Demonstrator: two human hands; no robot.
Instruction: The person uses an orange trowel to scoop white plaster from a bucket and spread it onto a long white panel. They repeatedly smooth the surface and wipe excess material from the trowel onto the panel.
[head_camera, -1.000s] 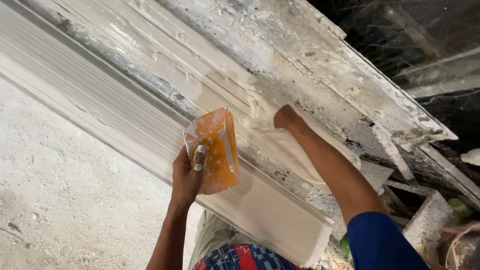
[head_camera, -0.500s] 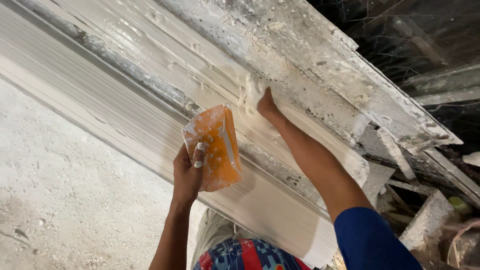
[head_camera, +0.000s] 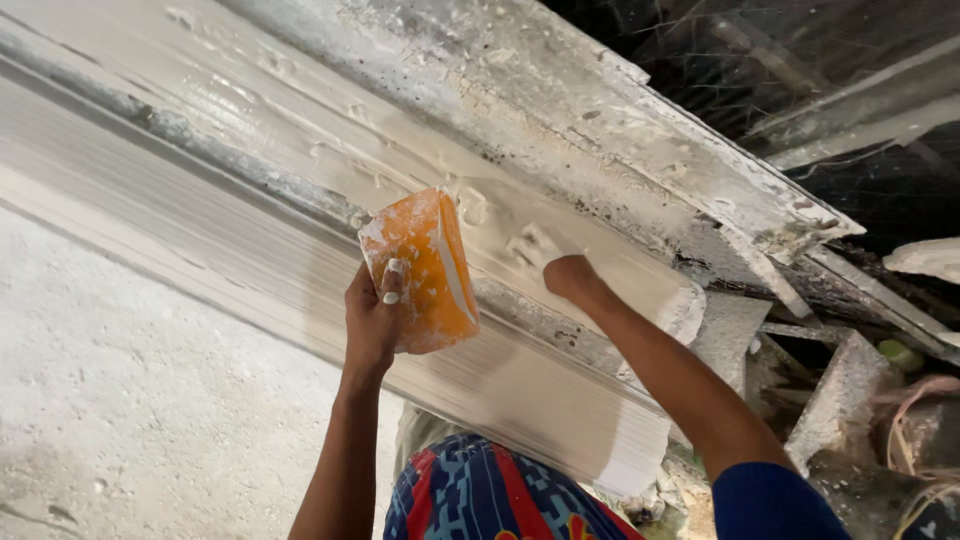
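Mid-frame, the left hand is clamped on an orange tub; the right hand, fingers curled together, presses wet plaster on the moulding, running upper left to lower right

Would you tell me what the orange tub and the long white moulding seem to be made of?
Tub: probably thin plastic, translucent orange, smeared white. Moulding: likely plaster, matte white; the upper band beside the right hand looks wet, with finger marks.

The right hand presses fingers-first into wet white plaster, so its fingertips are hidden. The left hand covers the lower left of the plaster-smeared orange plastic tub. Both arms are cut off at the frame's bottom.
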